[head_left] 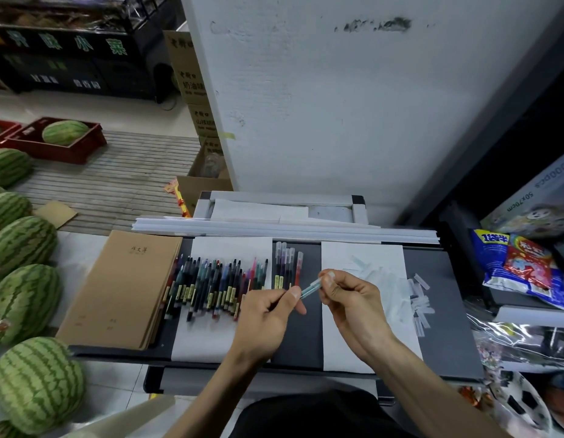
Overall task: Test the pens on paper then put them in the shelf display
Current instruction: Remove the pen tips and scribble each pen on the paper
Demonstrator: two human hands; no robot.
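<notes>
1. Hands: two were in view, the left hand [268, 314] and the right hand [353, 298].
2. Teal pen [310, 287]: one, pinched between both hands.
3. Capped pens [284, 267] laid side by side on the dark tray [442, 311]: five were counted.
4. Loose pens [211, 286] in a heap: several dozen; overlap prevented an exact count.
5. White paper sheets [224, 248]: two.
6. Brown notebooks [122, 286]: one stack; the number within could not be told.
7. Watermelons [21, 245]: at least eight, some cut off by the frame edge.
8. Red crates [53, 153]: two.
9. Small clear plastic pieces [419, 298]: one scatter, too small to count.
</notes>
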